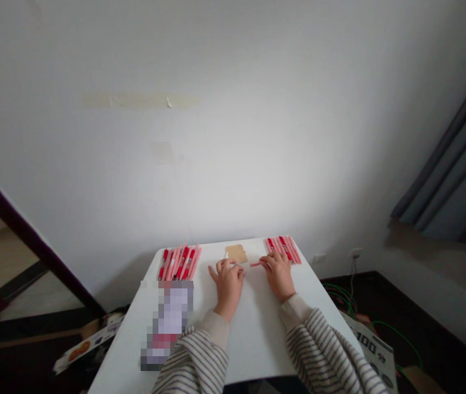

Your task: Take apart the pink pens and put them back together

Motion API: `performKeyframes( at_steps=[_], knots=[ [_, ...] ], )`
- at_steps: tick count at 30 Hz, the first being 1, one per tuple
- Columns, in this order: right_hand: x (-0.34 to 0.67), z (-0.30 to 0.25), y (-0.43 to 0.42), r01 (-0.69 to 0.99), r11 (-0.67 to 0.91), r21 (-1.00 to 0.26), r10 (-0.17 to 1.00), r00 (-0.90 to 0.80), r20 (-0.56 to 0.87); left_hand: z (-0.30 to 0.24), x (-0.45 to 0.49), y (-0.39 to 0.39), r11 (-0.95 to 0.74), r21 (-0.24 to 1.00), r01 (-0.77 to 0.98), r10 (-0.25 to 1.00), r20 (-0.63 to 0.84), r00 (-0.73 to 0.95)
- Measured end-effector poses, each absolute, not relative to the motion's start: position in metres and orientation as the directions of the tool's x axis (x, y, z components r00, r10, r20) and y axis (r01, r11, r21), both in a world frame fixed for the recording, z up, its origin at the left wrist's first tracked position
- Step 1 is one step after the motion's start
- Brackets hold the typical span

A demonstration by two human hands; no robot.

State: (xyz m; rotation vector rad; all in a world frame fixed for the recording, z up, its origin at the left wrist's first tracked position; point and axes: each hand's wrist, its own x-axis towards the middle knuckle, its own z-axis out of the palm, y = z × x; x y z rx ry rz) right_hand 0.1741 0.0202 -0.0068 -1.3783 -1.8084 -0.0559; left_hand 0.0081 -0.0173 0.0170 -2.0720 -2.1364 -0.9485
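Observation:
My left hand (228,283) rests on the white table (253,339) with its fingers curled round a small whitish piece I cannot name. My right hand (279,272) pinches a pink pen (256,264) that points left toward the other hand. A small tan cardboard piece (237,253) lies just beyond both hands. A row of several pink and red pens (179,263) lies at the far left of the table. Another such row of pens (284,248) lies at the far right, just past my right hand.
A blurred-out patch (168,323) covers something on the table's left side. A white wall stands right behind the table. Grey curtains (458,175) hang at the right. Green cables (348,301) and printed cartons (374,350) lie on the dark floor.

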Motion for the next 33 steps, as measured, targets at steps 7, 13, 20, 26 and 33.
performKeyframes(
  at_steps=[7,13,20,26,33],
  knots=[
    [0.1752,-0.0068,0.0200,0.822,0.359,-0.441,0.783,-0.009,0.622,0.0196,0.0088,-0.0202,-0.092,0.342,0.935,0.903,0.425,-0.067],
    [0.1743,-0.0065,0.0192,0.830,0.347,-0.436,0.802,-0.022,0.597,0.0171,0.0078,-0.0189,-0.091,0.327,0.941,0.893,0.444,-0.068],
    [0.1744,-0.0085,0.0195,0.830,0.367,-0.420,0.796,-0.048,0.603,0.0172,0.0077,-0.0191,-0.075,0.322,0.944,0.904,0.420,-0.072],
    [0.1739,-0.0065,0.0180,0.828,0.363,-0.427,0.802,-0.044,0.595,0.0159,0.0076,-0.0187,-0.087,0.325,0.942,0.892,0.446,-0.072],
    [0.1733,-0.0054,0.0173,0.831,0.361,-0.423,0.799,-0.042,0.600,0.0150,0.0077,-0.0185,-0.091,0.324,0.942,0.885,0.459,-0.072]
  ],
)
